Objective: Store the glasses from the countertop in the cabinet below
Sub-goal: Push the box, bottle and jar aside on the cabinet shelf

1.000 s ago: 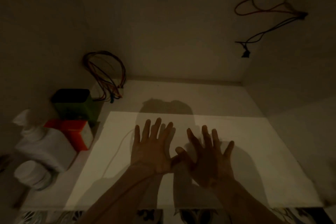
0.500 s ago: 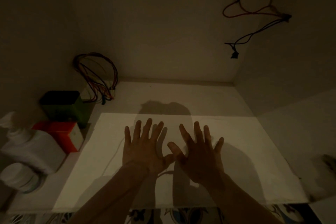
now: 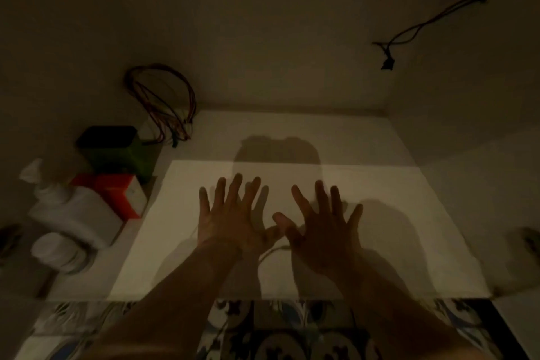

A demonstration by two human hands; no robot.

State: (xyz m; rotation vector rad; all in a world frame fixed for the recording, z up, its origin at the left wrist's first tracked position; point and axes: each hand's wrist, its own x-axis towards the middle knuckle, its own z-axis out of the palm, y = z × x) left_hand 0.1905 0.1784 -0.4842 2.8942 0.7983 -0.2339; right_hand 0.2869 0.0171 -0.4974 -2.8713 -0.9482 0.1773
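Reaching into the dim cabinet, both hands hover palm-down over its pale floor (image 3: 380, 228), holding nothing. The left hand (image 3: 233, 219) and right hand (image 3: 324, 231) are spread wide, every finger splayed, thumbs nearly meeting in the middle. No glasses show anywhere in view; they are presumably up on the countertop, out of frame. The floor patch under the hands is bare, while the left side is crowded: a white pump bottle (image 3: 73, 213), a round white jar (image 3: 58, 251), a red and white box (image 3: 119, 193) and a green container (image 3: 117, 149), with a bundle of wires (image 3: 163, 102) behind. This looks like the start of the job, or a gap between glasses. The next move calls for drawing both arms out, rising to the counter, and gripping a glass firmly round its body.
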